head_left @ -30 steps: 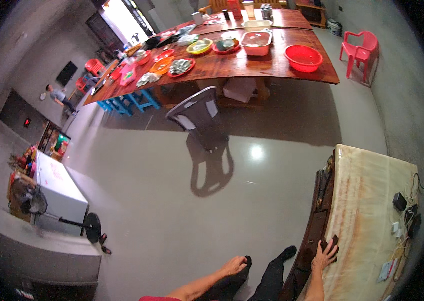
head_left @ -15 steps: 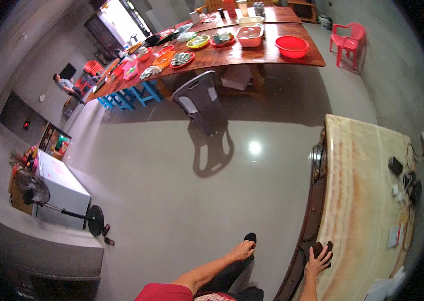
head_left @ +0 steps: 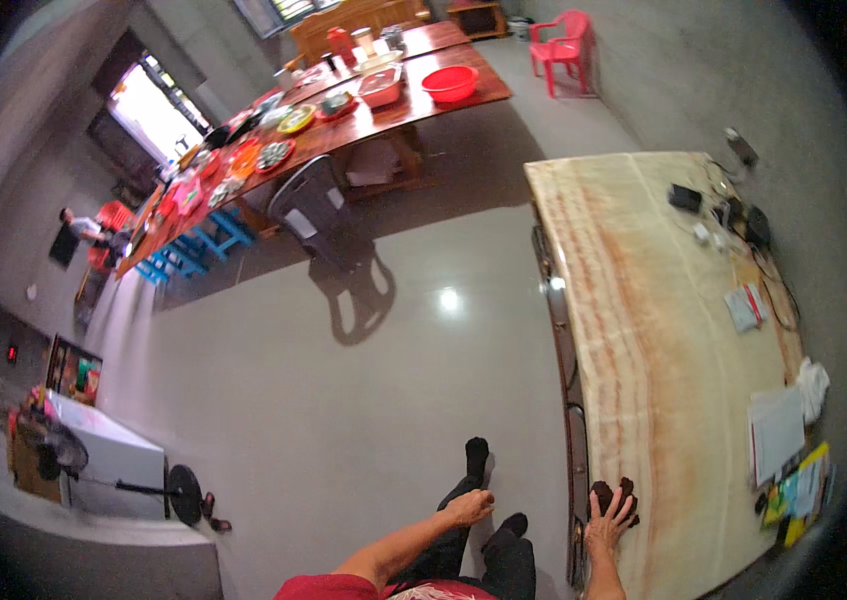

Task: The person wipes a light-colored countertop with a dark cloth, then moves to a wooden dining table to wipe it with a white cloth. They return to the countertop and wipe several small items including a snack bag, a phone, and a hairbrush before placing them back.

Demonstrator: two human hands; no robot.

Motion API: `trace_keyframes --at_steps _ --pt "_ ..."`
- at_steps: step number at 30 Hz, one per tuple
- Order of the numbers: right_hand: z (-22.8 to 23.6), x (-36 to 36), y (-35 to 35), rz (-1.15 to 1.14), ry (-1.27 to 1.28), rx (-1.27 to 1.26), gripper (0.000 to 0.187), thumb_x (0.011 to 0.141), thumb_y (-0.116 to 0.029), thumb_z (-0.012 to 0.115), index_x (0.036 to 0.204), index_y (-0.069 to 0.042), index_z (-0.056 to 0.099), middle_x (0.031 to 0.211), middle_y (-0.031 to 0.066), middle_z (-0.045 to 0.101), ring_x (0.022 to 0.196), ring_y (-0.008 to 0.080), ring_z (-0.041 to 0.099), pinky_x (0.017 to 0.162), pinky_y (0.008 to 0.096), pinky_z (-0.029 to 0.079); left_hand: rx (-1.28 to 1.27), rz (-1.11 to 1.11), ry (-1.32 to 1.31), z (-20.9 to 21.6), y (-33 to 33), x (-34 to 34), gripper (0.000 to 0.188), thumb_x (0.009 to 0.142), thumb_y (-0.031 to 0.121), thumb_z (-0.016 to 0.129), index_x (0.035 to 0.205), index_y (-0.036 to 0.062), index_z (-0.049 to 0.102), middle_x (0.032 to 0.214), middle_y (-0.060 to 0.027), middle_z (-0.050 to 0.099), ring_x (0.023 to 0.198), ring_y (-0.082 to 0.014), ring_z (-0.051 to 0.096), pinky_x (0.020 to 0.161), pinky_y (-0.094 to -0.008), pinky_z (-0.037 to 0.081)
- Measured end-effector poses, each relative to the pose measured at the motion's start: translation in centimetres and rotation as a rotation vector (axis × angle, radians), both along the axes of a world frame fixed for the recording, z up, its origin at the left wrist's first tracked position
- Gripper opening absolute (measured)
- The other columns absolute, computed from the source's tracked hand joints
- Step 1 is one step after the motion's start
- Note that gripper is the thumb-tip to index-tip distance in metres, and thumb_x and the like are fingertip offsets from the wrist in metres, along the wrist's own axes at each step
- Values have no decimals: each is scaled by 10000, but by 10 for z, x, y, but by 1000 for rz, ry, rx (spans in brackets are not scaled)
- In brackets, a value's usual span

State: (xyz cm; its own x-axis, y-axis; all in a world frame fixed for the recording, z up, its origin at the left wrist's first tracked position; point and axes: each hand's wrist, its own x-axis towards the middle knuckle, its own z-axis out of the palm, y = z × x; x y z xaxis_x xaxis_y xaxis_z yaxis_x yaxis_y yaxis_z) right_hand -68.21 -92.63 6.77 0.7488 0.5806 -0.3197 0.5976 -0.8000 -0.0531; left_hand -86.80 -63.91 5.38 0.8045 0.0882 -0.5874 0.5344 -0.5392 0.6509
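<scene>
A crumpled, dark-brown cloth (head_left: 600,491) is partly covered on the cream surface (head_left: 688,390), toward half-past four, by the right hand (head_left: 607,527), grip spread; the left hand's (head_left: 467,508) grip cannot be told.

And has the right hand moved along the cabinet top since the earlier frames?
Yes: the right hand has moved toward the near end of the cabinet top, leaving the black box farther ahead.
</scene>
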Motion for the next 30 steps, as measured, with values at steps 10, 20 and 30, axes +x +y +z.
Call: trace_keyframes --at_steps 10,20,30 --pt "-14 -127 -141 -1162 468 580 664 797 45 545 1380 -175 316 1430 164 244 1291 372 263 984 456 325 -21 -97 -29 44 -26 -23 305 848 238 598 1066 26 574 944 -179 645 872 -302 629 747 -377 498" --pt "48 -203 -146 -1734 140 861 622 788 -112 572 1357 -71 326 1286 190 368 1115 333 445 894 427 412 -385 89 70 95 -18 -64 351 856 284 588 1097 29 562 917 -100 622 800 -207 617 668 -346 499" --pt "32 -200 -165 -1652 382 994 564 766 -122 574 1301 -60 407 1079 164 545 929 269 544 769 401 455 -287 99 224 97 -43 -82 411 843 333 621 1119 41 536 950 -118 628 766 -223 631 604 -338 494"
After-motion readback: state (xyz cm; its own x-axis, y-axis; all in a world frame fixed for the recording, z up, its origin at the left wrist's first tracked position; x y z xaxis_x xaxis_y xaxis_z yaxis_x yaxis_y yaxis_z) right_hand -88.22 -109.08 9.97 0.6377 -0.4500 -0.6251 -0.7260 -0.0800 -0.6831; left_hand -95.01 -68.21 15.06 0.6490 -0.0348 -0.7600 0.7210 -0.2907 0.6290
